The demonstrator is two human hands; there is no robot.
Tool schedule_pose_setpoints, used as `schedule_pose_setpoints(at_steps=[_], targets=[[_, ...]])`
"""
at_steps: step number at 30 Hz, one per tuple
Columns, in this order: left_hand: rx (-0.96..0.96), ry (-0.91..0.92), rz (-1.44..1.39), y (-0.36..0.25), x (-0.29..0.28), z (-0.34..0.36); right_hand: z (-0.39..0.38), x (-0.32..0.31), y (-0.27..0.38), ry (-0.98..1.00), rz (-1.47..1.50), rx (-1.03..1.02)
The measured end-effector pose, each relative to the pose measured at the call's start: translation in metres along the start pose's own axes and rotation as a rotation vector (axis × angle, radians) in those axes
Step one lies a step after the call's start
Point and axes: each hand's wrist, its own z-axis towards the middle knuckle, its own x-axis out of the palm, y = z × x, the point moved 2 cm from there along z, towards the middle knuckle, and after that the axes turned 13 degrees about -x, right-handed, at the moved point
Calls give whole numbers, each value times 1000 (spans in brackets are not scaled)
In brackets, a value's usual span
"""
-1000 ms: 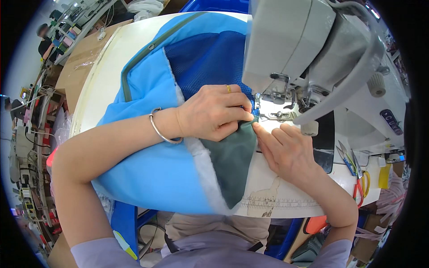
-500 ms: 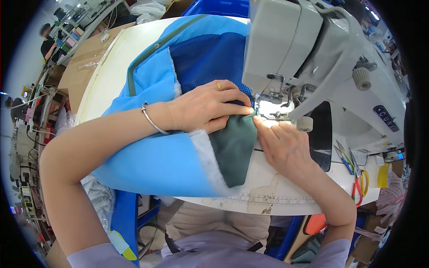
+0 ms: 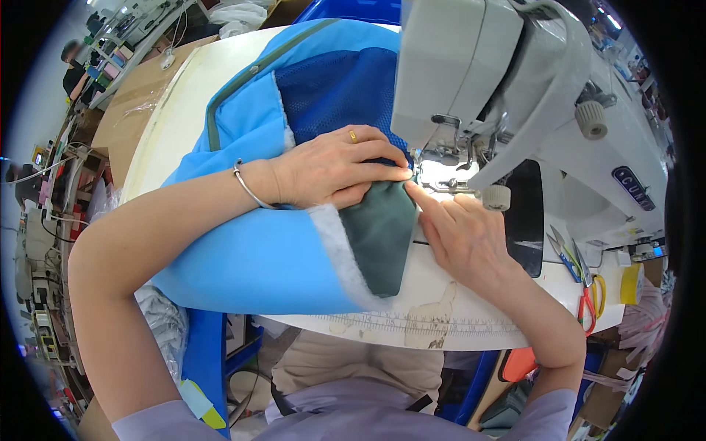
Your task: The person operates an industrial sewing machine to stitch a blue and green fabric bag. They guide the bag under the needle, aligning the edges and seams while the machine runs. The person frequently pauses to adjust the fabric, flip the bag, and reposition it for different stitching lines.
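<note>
Dark green fabric (image 3: 379, 246) lies at the sewing machine's presser foot (image 3: 439, 184), its edge up against the lit needle area. My left hand (image 3: 342, 167) rests on it, fingertips pinching the edge just left of the needle. From the right, my right hand (image 3: 467, 231) grips the same edge with index finger and thumb, other fingers curled. Dark blue mesh (image 3: 331, 92) joins the piece beyond my left hand. Light blue fabric (image 3: 250, 257) with a fuzzy white backing bunches under my left forearm. A green strip (image 3: 254, 71) crosses its far part.
The white sewing machine (image 3: 456, 66) overhangs the right side of the pale table (image 3: 390, 331), which has a printed ruler along its near edge. Scissors (image 3: 585, 283) with red and yellow handles lie at right, near a yellow roll (image 3: 631, 284). A blue bin (image 3: 349, 10) stands behind.
My right index fingertip has shifted slightly left along the fabric edge, closer to my left fingertips. The whole view has moved a little; both hands keep their hold.
</note>
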Motion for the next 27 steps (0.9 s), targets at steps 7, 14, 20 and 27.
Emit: schedule_pose_setpoints(at_steps=[7, 14, 20, 27], targets=[[13, -21, 13, 1, 1, 2, -4, 8, -4, -63, -1, -27], [51, 23, -8, 9, -2, 3, -3, 4, -1, 54, -30, 23], [61, 43, -19, 13, 0, 6, -7, 7, -3, 72, -65, 2], [62, 28, 6, 13, -2, 7, -4, 8, -3, -4, -31, 1]])
